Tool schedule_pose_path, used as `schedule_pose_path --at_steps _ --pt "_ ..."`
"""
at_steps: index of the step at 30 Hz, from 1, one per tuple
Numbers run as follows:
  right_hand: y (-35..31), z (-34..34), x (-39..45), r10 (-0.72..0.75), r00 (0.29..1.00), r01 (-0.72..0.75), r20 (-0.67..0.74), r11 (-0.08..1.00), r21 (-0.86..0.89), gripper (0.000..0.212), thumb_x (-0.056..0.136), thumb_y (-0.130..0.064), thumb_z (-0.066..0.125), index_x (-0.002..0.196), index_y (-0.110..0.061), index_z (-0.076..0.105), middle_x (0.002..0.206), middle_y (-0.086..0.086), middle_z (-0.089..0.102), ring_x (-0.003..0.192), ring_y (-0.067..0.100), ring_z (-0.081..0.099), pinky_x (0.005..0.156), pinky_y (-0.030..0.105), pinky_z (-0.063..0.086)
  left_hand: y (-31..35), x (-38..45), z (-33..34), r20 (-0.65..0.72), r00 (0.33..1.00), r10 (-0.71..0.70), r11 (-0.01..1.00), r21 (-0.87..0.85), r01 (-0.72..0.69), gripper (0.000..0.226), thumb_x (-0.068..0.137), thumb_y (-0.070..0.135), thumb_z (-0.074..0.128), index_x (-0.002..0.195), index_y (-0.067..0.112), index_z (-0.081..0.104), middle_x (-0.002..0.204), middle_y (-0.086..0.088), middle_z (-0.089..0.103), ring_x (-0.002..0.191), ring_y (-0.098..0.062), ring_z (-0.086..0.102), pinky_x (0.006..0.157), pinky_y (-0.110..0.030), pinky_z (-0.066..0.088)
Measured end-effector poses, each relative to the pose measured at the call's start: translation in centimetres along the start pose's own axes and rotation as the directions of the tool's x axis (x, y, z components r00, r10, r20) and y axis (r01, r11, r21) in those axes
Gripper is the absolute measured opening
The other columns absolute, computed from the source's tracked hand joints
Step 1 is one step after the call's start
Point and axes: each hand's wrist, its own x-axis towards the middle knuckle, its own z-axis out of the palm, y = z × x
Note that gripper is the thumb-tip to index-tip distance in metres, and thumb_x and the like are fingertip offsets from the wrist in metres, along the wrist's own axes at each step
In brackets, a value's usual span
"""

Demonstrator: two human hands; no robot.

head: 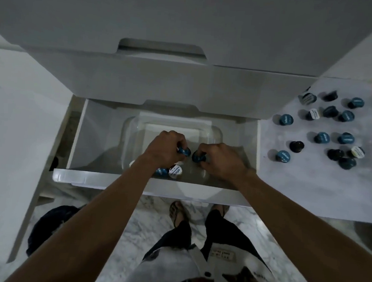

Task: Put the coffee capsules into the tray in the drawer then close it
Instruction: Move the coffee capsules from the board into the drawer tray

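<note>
1. both hands are reaching down into the open drawer (133, 182), over the clear tray (214, 131), each with fingers curled round a capsule. the left hand (166, 147) is gripping a blue capsule (184, 151) and the right hand (220, 159) is gripping a darker one (198, 156).
2. to do this step well, it is probably best to be lowering each capsule close to the tray floor before loosening the fingers, so nothing is bouncing out over the tray's low wall.
3. releasing toward the bare part of the tray ahead of the knuckles looks wiser than dropping onto the capsules already lying there.
4. those earlier capsules (170, 171) are sitting just below the left wrist, at the near edge of the tray.
5. the two held capsules are nearly touching each other between the hands.
6. the remaining capsules (323, 137) are lying scattered on the counter (309, 193) well off to the right of the right hand, so many more trips are likely needed.
7. the drawer front is lying just under both forearms, and closing it is not yet due.
</note>
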Motion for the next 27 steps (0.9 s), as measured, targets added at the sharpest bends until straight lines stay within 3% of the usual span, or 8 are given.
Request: schedule_pose_path --at_steps 4,12,18,23,27 --pt "0.1 0.0 0.5 -0.006 0.999 0.008 0.040 0.998 -0.057 0.016 0.088 -0.027 0.061 0.103 -0.023 0.058 0.104 0.005 0.068 0.093 0.028 0.062 0.066 0.030 0.039 -0.6 0.6 0.6 0.035 0.998 -0.044 0.998 -0.043 0.045 0.020 0.070 0.010 0.082 0.082 0.014 0.067 0.084 0.003 0.066 0.076 -0.014 0.061 0.072 -0.029 0.053" --pt "0.2 -0.2 0.5 0.029 0.997 -0.030 0.075 0.999 0.012 0.022 0.080 -0.033 0.073 0.097 -0.025 0.060 0.103 -0.002 0.066 0.091 0.021 0.061 0.072 0.032 0.049 -0.5 0.5 0.6 0.118 0.992 -0.053 0.994 -0.088 0.064 0.028 0.061 0.011 0.089 0.081 0.010 0.069 0.082 0.001 0.065 0.072 -0.012 0.059 0.061 -0.018 0.047" --pt "0.0 -0.3 0.7 0.039 0.996 -0.041 0.078 0.999 0.028 0.038 0.089 -0.036 0.061 0.125 -0.028 0.050 0.114 0.003 0.067 0.100 0.027 0.061 0.076 0.036 0.050 -0.2 0.5 0.8 0.142 0.990 -0.026 0.996 -0.084 0.038 0.016 0.075 0.010 0.079 0.084 0.014 0.066 0.086 -0.003 0.068 0.078 -0.018 0.064 0.069 -0.021 0.048" --pt "-0.1 -0.5 0.2 0.065 0.986 -0.063 0.153 0.998 -0.015 0.021 0.094 -0.028 0.053 0.112 -0.025 0.064 0.106 0.007 0.068 0.090 0.027 0.062 0.071 0.034 0.049 -0.2 0.5 1.2 0.203 0.979 -0.010 0.999 -0.032 0.017 0.025 0.078 0.012 0.077 0.100 0.016 0.067 0.088 0.001 0.064 0.078 -0.012 0.060 0.068 -0.015 0.043" --pt "-0.2 -0.3 -0.1 0.068 0.981 -0.064 0.183 0.998 -0.029 0.022 0.095 -0.027 0.052 0.112 -0.026 0.066 0.107 0.007 0.067 0.092 0.027 0.063 0.079 0.039 0.053 0.0 0.4 1.3 0.261 0.965 -0.003 1.000 0.018 -0.002 0.028 0.079 0.015 0.076 0.106 0.017 0.068 0.094 0.000 0.068 0.085 -0.014 0.063 0.072 -0.019 0.045"
